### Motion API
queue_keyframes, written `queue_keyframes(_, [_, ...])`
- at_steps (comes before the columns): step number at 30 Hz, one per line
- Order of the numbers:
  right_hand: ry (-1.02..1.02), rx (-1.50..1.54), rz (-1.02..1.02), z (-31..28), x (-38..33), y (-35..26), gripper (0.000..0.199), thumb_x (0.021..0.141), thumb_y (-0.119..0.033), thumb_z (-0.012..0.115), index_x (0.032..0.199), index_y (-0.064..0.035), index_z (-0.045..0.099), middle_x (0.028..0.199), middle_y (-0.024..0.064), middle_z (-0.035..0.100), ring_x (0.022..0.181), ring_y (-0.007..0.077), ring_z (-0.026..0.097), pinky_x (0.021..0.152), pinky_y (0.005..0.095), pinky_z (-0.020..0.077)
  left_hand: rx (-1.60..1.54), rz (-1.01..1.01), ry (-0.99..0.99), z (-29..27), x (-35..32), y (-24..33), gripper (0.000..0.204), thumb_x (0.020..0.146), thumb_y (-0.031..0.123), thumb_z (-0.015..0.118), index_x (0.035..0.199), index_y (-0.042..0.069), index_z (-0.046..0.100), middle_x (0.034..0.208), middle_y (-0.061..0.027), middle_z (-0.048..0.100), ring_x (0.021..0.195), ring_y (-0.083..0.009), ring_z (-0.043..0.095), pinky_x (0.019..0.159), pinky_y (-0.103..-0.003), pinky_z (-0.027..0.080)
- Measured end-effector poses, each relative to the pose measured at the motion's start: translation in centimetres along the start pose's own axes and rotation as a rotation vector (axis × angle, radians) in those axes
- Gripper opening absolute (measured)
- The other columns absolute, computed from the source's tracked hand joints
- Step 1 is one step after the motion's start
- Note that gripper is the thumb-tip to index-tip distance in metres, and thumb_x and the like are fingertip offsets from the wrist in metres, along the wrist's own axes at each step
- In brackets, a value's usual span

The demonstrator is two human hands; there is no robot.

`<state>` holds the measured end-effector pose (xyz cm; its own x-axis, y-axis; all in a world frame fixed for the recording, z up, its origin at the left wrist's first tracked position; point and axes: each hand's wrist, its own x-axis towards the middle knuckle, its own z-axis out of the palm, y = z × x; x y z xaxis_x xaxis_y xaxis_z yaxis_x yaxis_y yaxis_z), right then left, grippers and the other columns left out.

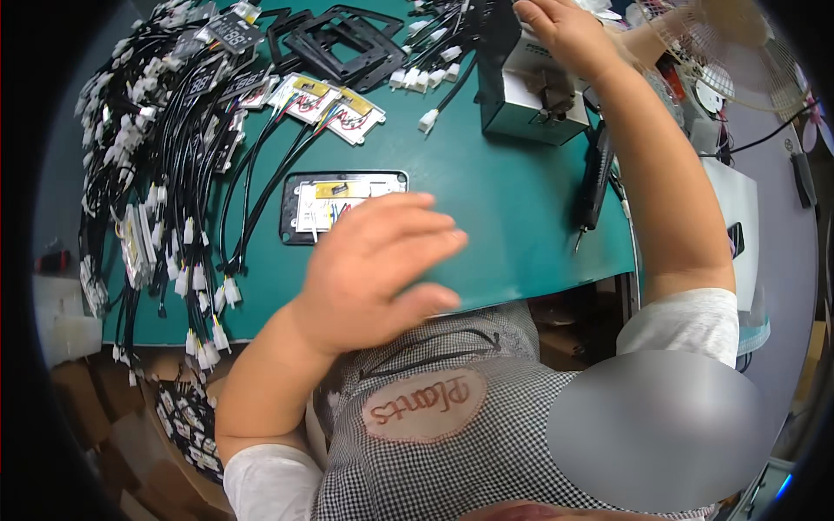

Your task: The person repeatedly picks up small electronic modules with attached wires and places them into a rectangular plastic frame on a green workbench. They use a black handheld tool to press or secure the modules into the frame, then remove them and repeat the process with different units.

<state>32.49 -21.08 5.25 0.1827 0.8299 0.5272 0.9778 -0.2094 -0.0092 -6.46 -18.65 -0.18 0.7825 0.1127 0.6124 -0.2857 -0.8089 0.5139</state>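
Observation:
My left hand hovers over the near edge of the mat, fingers spread and holding nothing. Partly covered beneath it is a black rectangular frame with a white circuit board inside, bearing a yellow patch and coloured wires. At the top of the view, my right hand reaches over a metal box-shaped device; its fingertips are cut off by the picture's edge, so its grip is hidden. Beside that device lies a black electric screwdriver, its bit pointing toward me.
Bundled black cables with white connectors heap along the left of the green mat. Wired boards, empty black frames and more connectors lie at the back. A fan stands far right, near another forearm.

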Motion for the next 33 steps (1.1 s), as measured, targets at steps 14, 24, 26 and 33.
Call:
queue_keyframes(14, [-0.320, 0.079, 0.365, -1.5, 2.1, -1.8, 0.075, 0.097, -0.062, 0.053, 0.145, -0.0039, 0.055, 0.143, 0.0237, 0.059, 0.133, 0.0382, 0.056, 0.113, 0.0430, 0.0418, 0.129, -0.294, 0.360, -5.7, -6.1, -1.0, 0.049, 0.102, 0.045, 0.061, 0.116, -0.001, 0.073, 0.116, -0.0160, 0.072, 0.114, -0.0316, 0.066, 0.103, -0.041, 0.048])
queue_keyframes(24, [-0.074, 0.279, 0.273, -5.2, -4.2, -6.3, 0.074, 0.099, -0.067, 0.048, 0.136, -0.0054, 0.063, 0.119, 0.0179, 0.071, 0.112, 0.0324, 0.067, 0.103, 0.0409, 0.0506, 0.378, -0.438, -0.046, -6.0, -7.6, -2.0, 0.050, 0.083, 0.012, 0.076, 0.132, 0.008, 0.066, 0.142, -0.0139, 0.060, 0.134, -0.0354, 0.053, 0.113, -0.046, 0.041])
queue_keyframes(26, [0.222, 0.660, 0.246, -4.3, -5.4, -1.9, 0.040, 0.106, -0.038, 0.057, 0.123, -0.0045, 0.069, 0.102, 0.0016, 0.069, 0.088, 0.0076, 0.059, 0.080, 0.0233, 0.0464, 0.429, -0.432, -0.132, -6.0, -6.9, -2.5, 0.054, 0.083, 0.010, 0.076, 0.135, 0.009, 0.064, 0.146, -0.0144, 0.056, 0.138, -0.0367, 0.049, 0.115, -0.046, 0.039])
queue_keyframes(33, [0.029, 0.223, 0.659, -6.1, -13.4, 2.4, 0.052, 0.093, -0.050, 0.069, 0.117, -0.0042, 0.074, 0.097, 0.0113, 0.076, 0.089, 0.0222, 0.071, 0.084, 0.0349, 0.0535, 0.432, -0.484, -0.402, -6.0, -5.9, -5.6, 0.056, 0.084, 0.013, 0.076, 0.138, 0.020, 0.065, 0.156, -0.0171, 0.046, 0.148, -0.0400, 0.037, 0.122, -0.050, 0.031])
